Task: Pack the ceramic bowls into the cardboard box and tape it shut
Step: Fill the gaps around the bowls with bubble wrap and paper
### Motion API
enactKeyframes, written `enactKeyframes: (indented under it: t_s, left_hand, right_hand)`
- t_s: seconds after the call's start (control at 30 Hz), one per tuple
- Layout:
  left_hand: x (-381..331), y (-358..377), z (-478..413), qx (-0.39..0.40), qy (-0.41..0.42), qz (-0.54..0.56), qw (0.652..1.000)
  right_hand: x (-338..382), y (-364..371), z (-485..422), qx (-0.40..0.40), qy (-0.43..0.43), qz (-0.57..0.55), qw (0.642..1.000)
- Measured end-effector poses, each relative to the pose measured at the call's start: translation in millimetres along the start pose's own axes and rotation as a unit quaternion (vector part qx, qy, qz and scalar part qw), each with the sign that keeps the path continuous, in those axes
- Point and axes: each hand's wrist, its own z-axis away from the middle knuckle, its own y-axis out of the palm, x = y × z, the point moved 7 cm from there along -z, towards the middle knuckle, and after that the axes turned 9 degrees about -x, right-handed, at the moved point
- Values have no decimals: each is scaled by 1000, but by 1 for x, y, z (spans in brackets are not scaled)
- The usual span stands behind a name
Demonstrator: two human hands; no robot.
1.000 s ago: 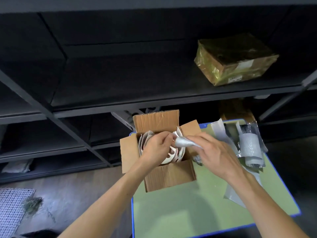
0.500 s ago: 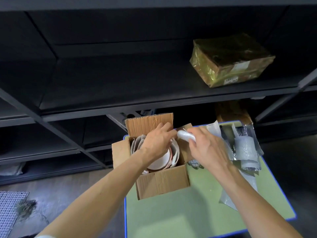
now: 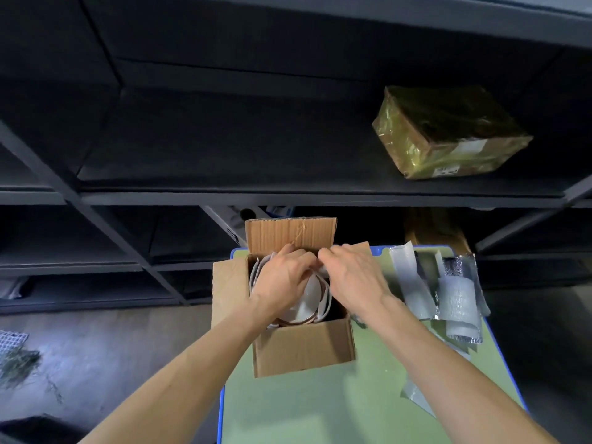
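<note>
Fingers [image 3: 288, 251]: on both hands they curl down into the cardboard box [image 3: 301, 347]; tips hidden, so I cannot tell if they grip anything.
Left hand [image 3: 283, 278]: over the box's opening.
Right hand [image 3: 354, 278]: over the box's right flap.
Ceramic bowls [image 3: 309, 299]: inside the box, standing on edge, white-wrapped, mostly covered; count unclear.
Counter [image 3: 336, 408]: green, under the box.
Bubble wrap [image 3: 458, 302]: right of the box, jumbled.

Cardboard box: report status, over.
Left hand, right hand over open cardboard box, fingers curled, grip unclear. Wrapped bowls inside. Flaps up, untaped. Foil bubble wrap beside box.
</note>
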Motion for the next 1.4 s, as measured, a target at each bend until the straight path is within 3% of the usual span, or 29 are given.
enactKeyframes:
  t_s: [0.2,0.4,0.53,0.9,1.07,1.23,1.4]
  left_hand:
    - [3,-2,2,-28,-33,35,998]
    - [16,8,0,-19,-48,48,998]
    - [17,7,1,-31,-58,58,996]
    - [15,1,-3,-26,-74,75,994]
    - [12,0,-4,-27,-87,81,993]
    - [9,-5,-4,-23,-94,89,991]
    - [1,-8,-5,-24,-106,76,991]
  right_hand:
    - [2,25,-24,126,14,15,992]
    - [-18,0,-5,-44,18,-72,996]
    - [-19,8,1,-104,3,-40,994]
    - [-26,13,21,-104,5,-40,994]
    - [-16,36,26,-47,-39,16,998]
    - [-15,23,35,-101,-21,-25,994]
    - [-24,24,58,-84,-7,-49,995]
